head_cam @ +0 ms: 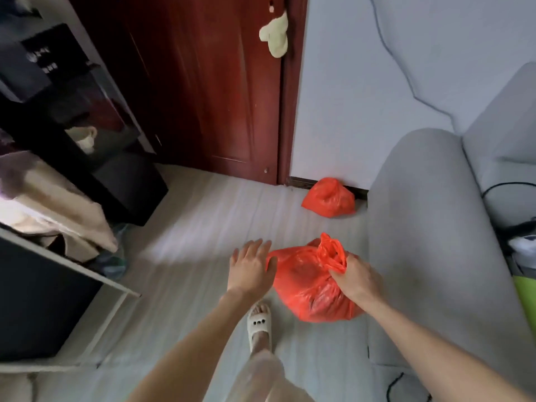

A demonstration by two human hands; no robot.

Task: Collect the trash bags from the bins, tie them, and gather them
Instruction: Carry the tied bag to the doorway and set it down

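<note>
Right hand (pixel 358 278) carries the near red trash bag (pixel 307 285) by its gathered neck; fingers curled tight round the bunched plastic, with the loose handle loops (pixel 332 250) sticking up above the fist. The bag's bulk hangs below and to the left of that grip, over the pale floor (pixel 203 227), just beside the grey sofa arm (pixel 420 227). Whether its bottom touches the floor cannot be told. Left hand (pixel 251 266) is flat and spread, fingers straight and apart, holding nothing; its thumb edge lies at the bag's left flank, touching or a hair off. A second red trash bag (pixel 329 198), already knotted by the look of it, sits on the floor ahead and slightly right, against the skirting between the dark red door (pixel 188 82) and the sofa. So the gathering spot lies straight forward from the loaded hand, and the right hand is the nearer one to it. Judgement: the held bag goes forward to join the other, free hand steadying. A slippered foot (pixel 259 323) is planted just behind the held bag.
</note>
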